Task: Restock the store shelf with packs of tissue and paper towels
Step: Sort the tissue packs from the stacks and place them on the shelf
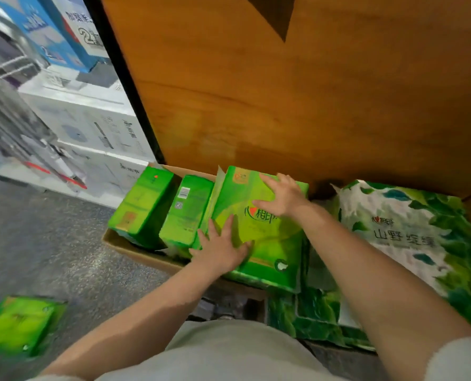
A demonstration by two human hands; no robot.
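the green pack (259, 229) lies flat on top of the open carton (135, 250), at its right end, under the brown wooden panel (283, 92). both hands are on its printed face. the left hand (223, 247) lies spread on the near left part of the pack, fingers straight and pointing away, palm down. the right hand (281, 196) lies spread on the far right part, fingers reaching toward the far edge. neither grip is closed round anything; both press or rest flat on the film.

left of the pack, inside the carton, two more green packs (143, 204) stand on edge, one showing a barcode. right of the pack sits a large white and green leaf-print bundle (410, 229), touching or just beside the carton; the contact is hard to tell. well to the near left of the carton, one loose pack (20, 324) lies on the grey floor (50, 243).

the pack looks light and soft: paper in thin glossy film that would dent under fingertips and could slide under a flat palm. the film seam sticking up at its far left corner looks too flimsy to lift by. a surer hold is probably by the two opposite long edges, fingers curled under each side, squeezing only gently so the block does not buckle.
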